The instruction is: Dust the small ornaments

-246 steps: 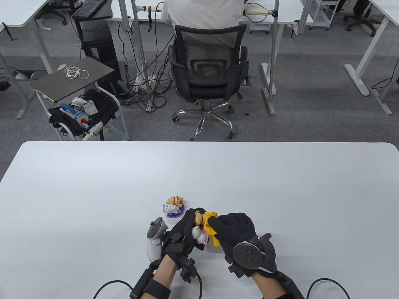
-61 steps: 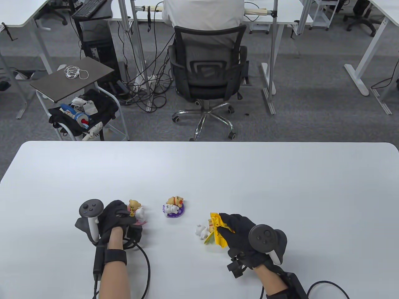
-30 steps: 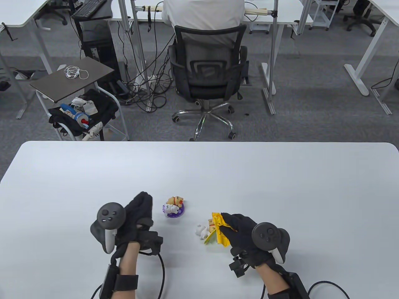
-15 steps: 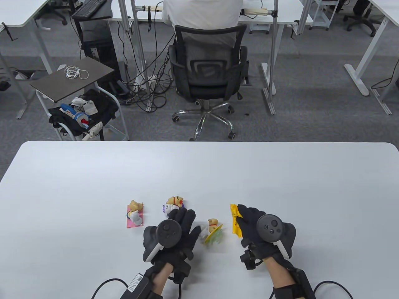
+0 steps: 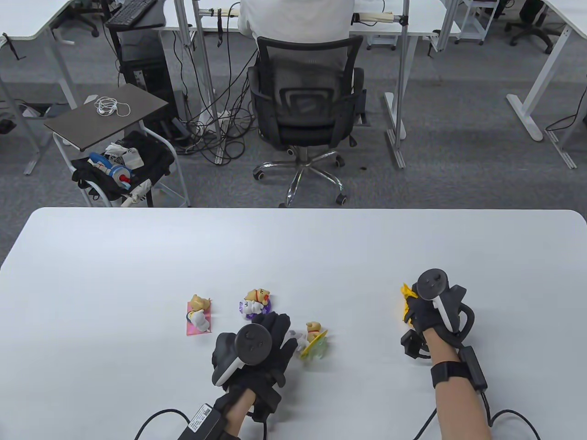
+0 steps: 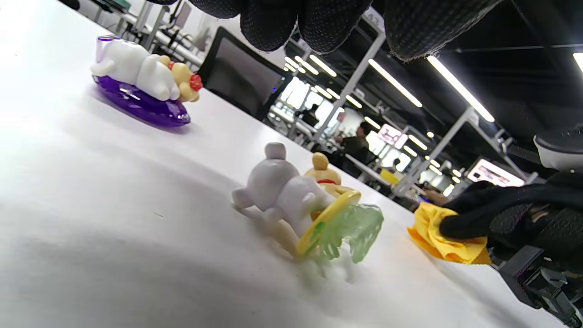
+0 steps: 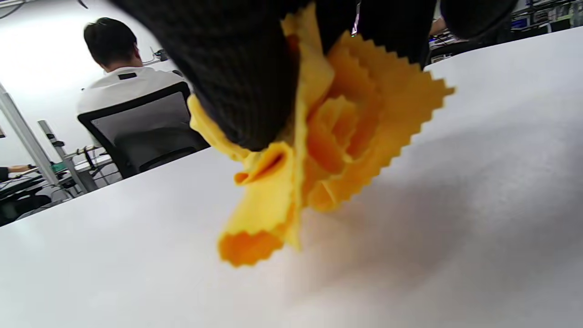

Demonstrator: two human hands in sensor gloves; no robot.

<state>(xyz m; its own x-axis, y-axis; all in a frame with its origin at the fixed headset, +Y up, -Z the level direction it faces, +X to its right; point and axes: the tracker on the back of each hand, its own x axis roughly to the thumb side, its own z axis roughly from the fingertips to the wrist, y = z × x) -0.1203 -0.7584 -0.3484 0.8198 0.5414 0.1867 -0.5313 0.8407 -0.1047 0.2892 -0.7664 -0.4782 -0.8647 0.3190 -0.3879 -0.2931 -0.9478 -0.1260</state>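
- left hand (image 5: 268, 341), nearest, at about 6 o'clock on the tabletop (image 5: 137, 256): fingers straight and relaxed, gripping nothing, their tips hanging just above and beside the yellow-base ornament (image 5: 312, 341), likely so it can be lifted or steadied for wiping.
- the yellow-base ornament (image 6: 305, 207) lies tipped on its side, its green piece touching the tabletop; it probably needs a hand on it before a cloth can work round it.
- right hand (image 5: 429, 307), at about 4 o'clock and well apart from the ornaments: fingers curled round the bunched yellow cloth (image 7: 319, 150), which hangs just above the tabletop, seemingly kept ready.
- purple-base ornament (image 5: 255, 305), just beyond the left fingertips, rests flat on its base.
- pink-base ornament (image 5: 198, 315), toward 8 o'clock of the purple one, sits apart and untouched.
- farthest, at 12 o'clock beyond the tabletop, a seated person (image 5: 298, 18) in an office chair (image 5: 305, 105).
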